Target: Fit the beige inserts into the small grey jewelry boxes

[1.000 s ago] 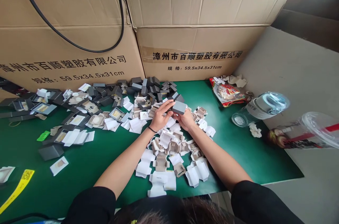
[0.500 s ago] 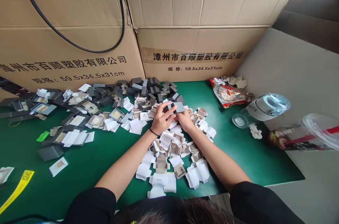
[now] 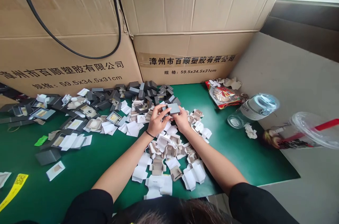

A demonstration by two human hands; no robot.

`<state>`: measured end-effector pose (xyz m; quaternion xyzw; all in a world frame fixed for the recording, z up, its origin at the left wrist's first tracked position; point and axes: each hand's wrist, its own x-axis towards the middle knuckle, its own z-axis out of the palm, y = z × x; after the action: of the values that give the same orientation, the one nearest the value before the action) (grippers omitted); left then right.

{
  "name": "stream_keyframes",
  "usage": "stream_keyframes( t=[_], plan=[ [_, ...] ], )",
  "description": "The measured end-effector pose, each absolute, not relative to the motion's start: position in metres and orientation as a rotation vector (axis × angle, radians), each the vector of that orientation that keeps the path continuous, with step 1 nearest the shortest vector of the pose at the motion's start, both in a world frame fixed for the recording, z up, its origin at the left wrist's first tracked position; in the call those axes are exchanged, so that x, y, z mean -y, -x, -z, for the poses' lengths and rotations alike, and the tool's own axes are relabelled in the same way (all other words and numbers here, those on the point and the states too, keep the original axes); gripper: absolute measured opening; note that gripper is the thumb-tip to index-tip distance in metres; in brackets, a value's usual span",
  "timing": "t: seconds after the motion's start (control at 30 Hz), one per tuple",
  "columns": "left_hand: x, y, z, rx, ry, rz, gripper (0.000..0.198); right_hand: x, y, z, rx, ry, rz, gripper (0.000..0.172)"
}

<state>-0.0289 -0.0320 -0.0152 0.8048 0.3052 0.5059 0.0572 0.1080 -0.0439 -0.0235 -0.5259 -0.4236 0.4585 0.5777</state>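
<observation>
Both of my hands hold one small grey box (image 3: 173, 108) above the middle of the green table. My left hand (image 3: 158, 121) grips its left side with bent fingers. My right hand (image 3: 182, 119) is closed round its right side. Beneath and in front of my hands lies a heap of small white and brown folded card inserts (image 3: 172, 150). Behind and to the left spreads a pile of dark grey boxes (image 3: 106, 100), some of them open, with white paper pieces (image 3: 134, 128) among them.
Large cardboard cartons (image 3: 190, 47) stand along the back, with a black cable (image 3: 87, 56) hanging before the left one. To the right are a red snack bag (image 3: 222, 95), a clear bottle (image 3: 254, 109), crumpled tissue (image 3: 250, 131) and a plastic cup (image 3: 312, 128). A yellow strip (image 3: 13, 192) lies front left.
The grey box has turned in my hands, its flat grey face now showing more fully. My fingers have shifted round it. The whole view has swung slightly.
</observation>
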Motion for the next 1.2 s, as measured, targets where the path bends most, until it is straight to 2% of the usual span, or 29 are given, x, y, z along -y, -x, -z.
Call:
stream_keyframes(
  t=[0.1,0.23,0.33,0.47,0.53,0.63,0.7,0.83,0.93,1.1,1.2],
  plan=[
    [0.031,0.033,0.010,-1.095,-2.451,-1.664,0.032,0.041,-0.113,0.026,0.993,1.325,-0.878,0.023],
    [0.023,0.043,0.002,-1.264,-2.506,-1.607,0.040,0.039,-0.114,0.029,1.146,1.407,-0.582,0.037],
    [0.014,0.049,-0.002,-1.257,-2.592,-1.563,0.041,0.038,-0.112,0.032,1.245,1.476,-0.395,0.038],
    [-0.005,0.058,-0.007,-1.470,-2.311,-1.909,0.046,0.038,-0.110,0.034,1.250,1.483,-0.361,0.035],
    [-0.019,0.061,-0.012,-1.632,-2.250,-1.700,0.051,0.038,-0.110,0.034,1.266,1.485,-0.375,0.033],
    [-0.038,0.060,-0.021,-1.741,-2.336,-0.981,0.053,0.039,-0.109,0.031,1.265,1.495,-0.415,0.028],
    [-0.047,0.057,-0.028,-1.775,-2.367,-0.804,0.051,0.040,-0.108,0.029,1.256,1.494,-0.448,0.024],
    [-0.053,0.046,-0.038,-1.802,-2.368,-0.911,0.043,0.040,-0.107,0.026,1.255,1.485,-0.470,0.021],
    [-0.053,0.039,-0.038,-1.916,-2.345,-1.038,0.048,0.039,-0.107,0.026,1.255,1.488,-0.468,0.021],
    [-0.055,0.032,-0.033,-2.014,-2.431,-0.599,0.050,0.038,-0.108,0.028,1.267,1.492,-0.478,0.021],
    [-0.049,0.031,-0.034,-1.985,-2.474,-0.640,0.062,0.038,-0.108,0.030,1.281,1.494,-0.479,0.020]
  ],
)
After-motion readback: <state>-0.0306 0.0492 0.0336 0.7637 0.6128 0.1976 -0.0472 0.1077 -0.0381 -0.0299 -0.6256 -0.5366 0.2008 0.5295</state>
